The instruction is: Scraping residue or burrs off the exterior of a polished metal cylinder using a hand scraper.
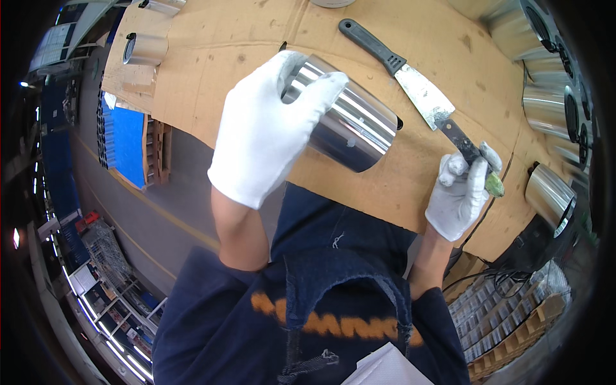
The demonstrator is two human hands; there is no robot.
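My left hand (266, 122), in a white glove, grips a shiny metal cylinder (356, 125) from above, thumb and fingers spread around its near end. The cylinder is tilted over the cardboard, with a small dark piece at its far right edge. My right hand (461, 186), also gloved, is closed around a narrow dark tool (463, 140) with a greenish end; its exact kind is unclear. The tool's tip overlaps the blade of a putty knife (425, 96), which has a black handle and lies on the cardboard.
Brown cardboard (244, 70) covers the table. Several shiny cylinders (550, 109) line the right side, and another metal cylinder (144, 50) stands at the far left. A lone cylinder (550, 196) lies near the right edge. Beyond the left edge is a blue-topped pallet stack (128, 144).
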